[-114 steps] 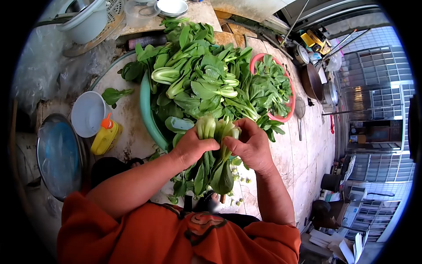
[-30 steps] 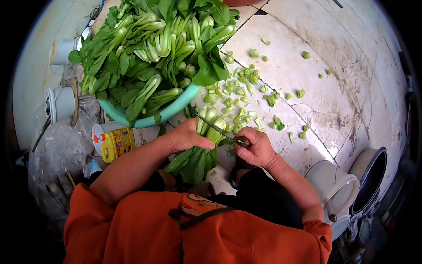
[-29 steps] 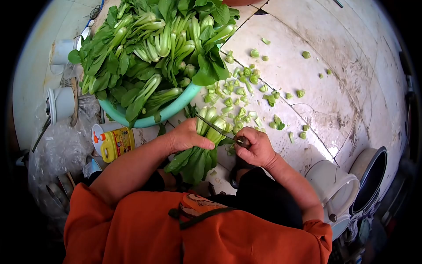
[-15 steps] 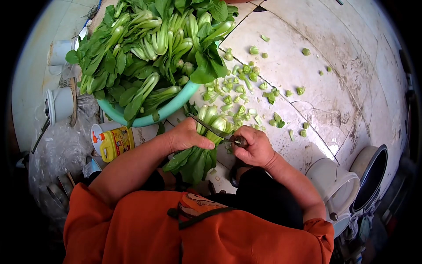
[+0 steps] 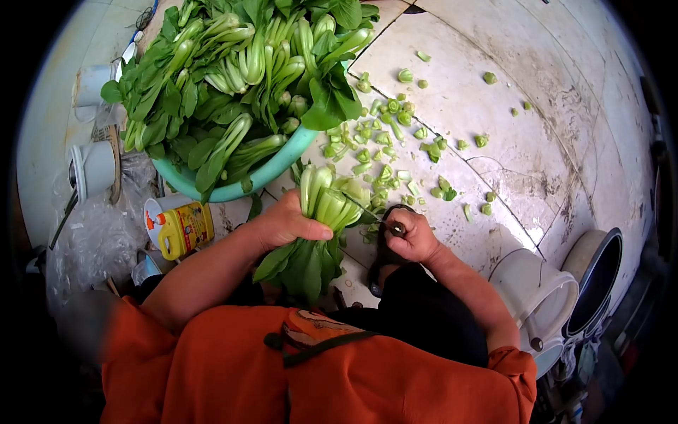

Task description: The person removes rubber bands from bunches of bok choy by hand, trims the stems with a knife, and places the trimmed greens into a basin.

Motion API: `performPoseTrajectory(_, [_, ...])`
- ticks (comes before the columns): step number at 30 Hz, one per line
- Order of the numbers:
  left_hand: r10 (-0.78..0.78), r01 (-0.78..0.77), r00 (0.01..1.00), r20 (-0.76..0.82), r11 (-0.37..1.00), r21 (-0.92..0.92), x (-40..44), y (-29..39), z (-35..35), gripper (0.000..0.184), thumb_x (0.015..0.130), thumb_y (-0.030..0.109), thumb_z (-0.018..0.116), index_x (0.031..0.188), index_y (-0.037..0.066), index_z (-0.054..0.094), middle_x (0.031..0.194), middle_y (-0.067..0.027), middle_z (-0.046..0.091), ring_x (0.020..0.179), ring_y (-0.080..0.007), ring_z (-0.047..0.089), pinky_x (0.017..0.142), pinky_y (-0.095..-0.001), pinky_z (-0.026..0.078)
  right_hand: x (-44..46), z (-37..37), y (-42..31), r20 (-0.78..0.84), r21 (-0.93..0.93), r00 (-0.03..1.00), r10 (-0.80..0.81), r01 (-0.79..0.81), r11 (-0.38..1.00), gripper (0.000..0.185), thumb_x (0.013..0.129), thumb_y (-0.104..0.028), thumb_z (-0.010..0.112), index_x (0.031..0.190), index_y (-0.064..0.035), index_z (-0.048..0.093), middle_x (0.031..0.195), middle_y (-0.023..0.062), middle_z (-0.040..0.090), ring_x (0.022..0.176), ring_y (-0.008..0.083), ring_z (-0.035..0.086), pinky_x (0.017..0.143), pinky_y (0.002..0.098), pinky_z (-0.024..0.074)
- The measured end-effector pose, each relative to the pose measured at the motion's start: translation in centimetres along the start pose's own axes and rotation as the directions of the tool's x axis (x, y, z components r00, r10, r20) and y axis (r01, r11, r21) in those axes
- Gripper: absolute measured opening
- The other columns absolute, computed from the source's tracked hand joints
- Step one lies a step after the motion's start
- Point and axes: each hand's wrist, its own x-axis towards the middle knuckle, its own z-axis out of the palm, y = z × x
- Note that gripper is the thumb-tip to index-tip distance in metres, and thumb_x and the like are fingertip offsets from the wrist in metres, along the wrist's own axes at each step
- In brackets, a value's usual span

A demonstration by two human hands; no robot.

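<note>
My left hand is wrapped round a bunch of bok choy, its pale stem ends up and its leaves hanging below. In my right hand is the handle of a knife, whose blade points up and left against the stems. Just beyond my left hand stands a green basin heaped with more bok choy. Cut stem ends lie scattered on the tiled floor to the right of the basin.
At the left are a yellow bottle, a white tub and clear plastic bags. A white bucket and a dark-lined metal basin stand at the right. A dark shoe shows below the knife.
The bunch and my left hand have shifted slightly left, and my right hand with the knife slightly right. Compared with the oldest frame, my right hand now holds a knife.
</note>
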Motion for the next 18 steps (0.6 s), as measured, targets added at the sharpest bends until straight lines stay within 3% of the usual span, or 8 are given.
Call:
performPoseTrajectory(2, [0.022, -0.022, 1.0, 0.021, 1.0, 0.018, -0.2, 0.5, -0.4, 0.056, 0.069, 0.006, 0.076, 0.121, 0.002, 0.056, 0.107, -0.0041, 0.063, 0.098, -0.0144, 0.058, 0.091, -0.0306, 0.046, -0.8, 0.1, 0.7, -0.026, -0.015, 1.0, -0.012, 0.012, 1.0, 0.017, 0.07, -0.019, 0.064, 0.081, -0.0086, 0.056, 0.068, 0.0099, 0.054, 0.065, 0.0326, 0.054, 0.061, 0.0383, 0.0446])
performPoseTrajectory(5, [0.044, -0.046, 0.998, 0.051, 0.998, 0.044, -0.2, 0.9, -0.5, 0.058, 0.068, 0.007, 0.075, 0.122, 0.002, 0.056, 0.108, -0.0051, 0.063, 0.098, -0.0151, 0.059, 0.091, -0.031, 0.047, -0.8, -0.4, -0.4, -0.043, -0.058, 0.992, -0.116, 0.113, 0.992, 0.014, 0.071, -0.007, 0.063, 0.079, -0.0057, 0.051, 0.07, 0.0084, 0.051, 0.063, 0.0263, 0.05, 0.06, 0.0348, 0.0426])
performPoseTrajectory(8, [0.04, -0.04, 0.999, -0.019, 0.999, 0.006, -0.1, 0.9, -1.4, 0.061, 0.067, 0.01, 0.075, 0.123, 0.001, 0.054, 0.108, -0.0065, 0.063, 0.097, -0.0171, 0.06, 0.091, -0.0321, 0.047, -0.2, -0.7, -1.5, -0.074, 0.089, 0.997, -0.036, 0.043, 0.995, 0.014, 0.071, -0.006, 0.062, 0.077, -0.0054, 0.05, 0.069, 0.0077, 0.051, 0.061, 0.0255, 0.05, 0.058, 0.0342, 0.0421])
performPoseTrajectory(11, [-0.014, 0.014, 1.0, 0.003, 0.999, -0.044, -0.4, 1.6, -1.4, 0.07, 0.065, 0.015, 0.074, 0.128, 0.0, 0.049, 0.108, -0.0125, 0.063, 0.095, -0.0243, 0.064, 0.086, -0.0388, 0.053, 0.5, -1.0, -2.4, -0.1, 0.034, 0.992, -0.071, 0.075, 0.997, 0.013, 0.072, -0.008, 0.062, 0.078, -0.0054, 0.051, 0.07, 0.008, 0.052, 0.062, 0.0261, 0.052, 0.059, 0.0337, 0.0436])
performPoseTrajectory(13, [-0.048, 0.049, 0.999, 0.02, 0.995, -0.084, -0.7, 2.0, -0.6, 0.067, 0.065, 0.014, 0.074, 0.127, 0.0, 0.051, 0.108, -0.0113, 0.063, 0.097, -0.0228, 0.063, 0.088, -0.0365, 0.051, 1.3, -0.8, -2.8, -0.012, -0.014, 0.995, -0.094, 0.094, 0.995, 0.021, 0.072, -0.021, 0.066, 0.084, -0.0078, 0.053, 0.069, 0.0091, 0.053, 0.069, 0.032, 0.058, 0.06, 0.0379, 0.0473])
performPoseTrajectory(18, [-0.078, 0.087, 0.994, 0.072, 0.988, -0.129, -0.5, 2.1, 0.4, 0.065, 0.065, 0.014, 0.075, 0.125, 0.001, 0.053, 0.107, -0.0108, 0.064, 0.097, -0.0214, 0.062, 0.09, -0.0347, 0.049, 2.2, -0.5, -3.3, -0.025, -0.065, 0.993, -0.113, 0.111, 0.992, 0.022, 0.072, -0.022, 0.065, 0.085, -0.0091, 0.053, 0.073, 0.0091, 0.054, 0.07, 0.0314, 0.059, 0.06, 0.0391, 0.0479])
